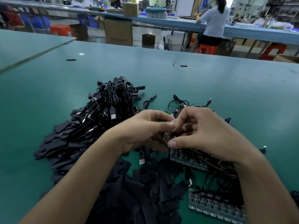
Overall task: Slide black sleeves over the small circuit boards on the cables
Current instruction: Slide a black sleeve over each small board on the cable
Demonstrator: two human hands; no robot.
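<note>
My left hand (142, 131) and my right hand (200, 133) meet above the green table, fingers pinched together on a small circuit board (169, 136) that is mostly hidden between them. A USB cable end (142, 160) dangles just below my left hand. Loose flat black sleeves (145, 188) lie heaped under my forearms. To the left sits a big pile of black cables (110, 107) with sleeves on them. Panels of small circuit boards with cables lie at the right (191, 159) and lower right (215, 206).
The green table (210, 81) carries stray black sleeves far left (71, 59) and far centre (183, 65). Beyond its edge are cardboard boxes (119, 32), red stools (207, 49) and a seated person (213, 23) at another blue bench.
</note>
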